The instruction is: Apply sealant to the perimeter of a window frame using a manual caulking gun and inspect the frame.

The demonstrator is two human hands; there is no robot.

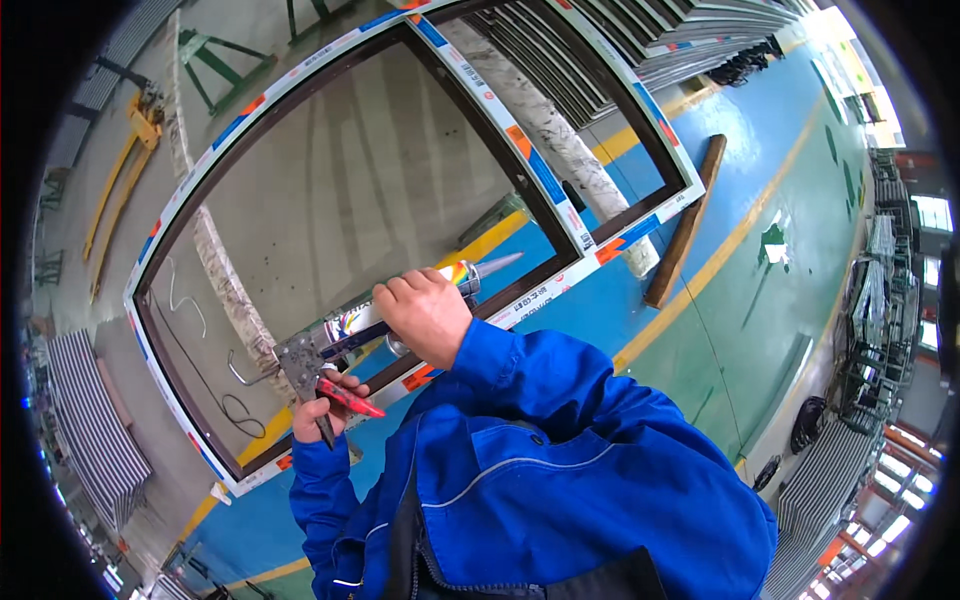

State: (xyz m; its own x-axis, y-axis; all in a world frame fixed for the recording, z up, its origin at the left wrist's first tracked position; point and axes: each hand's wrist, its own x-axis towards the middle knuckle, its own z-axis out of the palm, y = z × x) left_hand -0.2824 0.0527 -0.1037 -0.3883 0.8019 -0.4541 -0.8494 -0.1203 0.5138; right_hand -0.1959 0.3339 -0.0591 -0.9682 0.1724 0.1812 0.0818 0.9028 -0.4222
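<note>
A caulking gun (pixel 298 362) is held across my front, loaded with a white, colour-printed sealant cartridge (pixel 350 325). The cartridge's pale tapered nozzle (pixel 497 264) points to the right. My right hand (pixel 430 318) is wrapped round the front part of the cartridge. At the rear end, my left hand (pixel 322 415) is closed round the gun's handle. A red pointed piece (pixel 350 398) sticks out by its fingers; whether it is the trigger or a separate tool, I cannot tell. Beneath the gun lies a large brown window frame (pixel 568 225) with printed protective film along its edges.
Pale, stained padded beams (pixel 228 270) run under the frame. A wooden bar (pixel 690 220) stands off its right corner. Stacked metal profiles (pixel 660 45) lie at the far right, more profiles (pixel 95 420) at the left. A yellow pallet truck (pixel 125 165) stands far left.
</note>
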